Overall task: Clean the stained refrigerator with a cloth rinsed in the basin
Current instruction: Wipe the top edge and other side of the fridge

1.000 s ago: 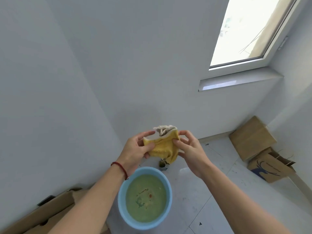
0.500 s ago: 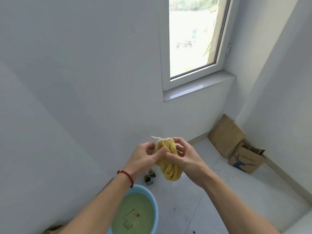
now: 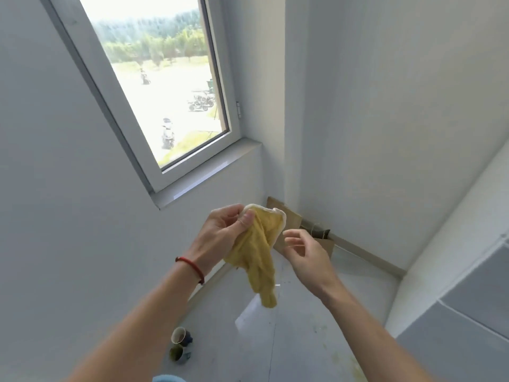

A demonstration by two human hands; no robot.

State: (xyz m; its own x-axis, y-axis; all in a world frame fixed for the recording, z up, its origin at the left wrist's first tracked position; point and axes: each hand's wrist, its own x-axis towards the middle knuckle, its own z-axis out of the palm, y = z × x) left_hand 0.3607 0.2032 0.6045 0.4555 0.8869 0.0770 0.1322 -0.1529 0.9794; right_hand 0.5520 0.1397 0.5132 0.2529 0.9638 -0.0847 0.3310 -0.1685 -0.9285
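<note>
At the bottom edge, a sliver of the light-blue plastic basin (image 3: 167, 378) shows between the person's forearms. Just beyond it, 2 small cups (image 3: 180, 345) stand together on the pale tiled floor (image 3: 297, 340), which carries yellowish-green stains at the lower right. Above them the left hand (image 3: 220, 234), with a red cord bracelet (image 3: 190, 266) at the wrist, pinches the wrung yellow cloth (image 3: 259, 255) near its top between thumb and curled fingers. The cloth hangs in mid-air in front of the person, twisted into rope-like folds, narrowing to a limp tail; a whitish hem curls along its upper edge. The right hand (image 3: 305, 256) is just beside the cloth, apart from it, fingers loosely bent and holding nothing. At the right edge stands a grey panelled refrigerator (image 3: 473, 307). Farther back, a brown cardboard piece (image 3: 289, 216) and a brown paper bag (image 3: 326, 242) lean in the corner. A white-framed window (image 3: 165, 86) above shows parked scooters and trees.
</note>
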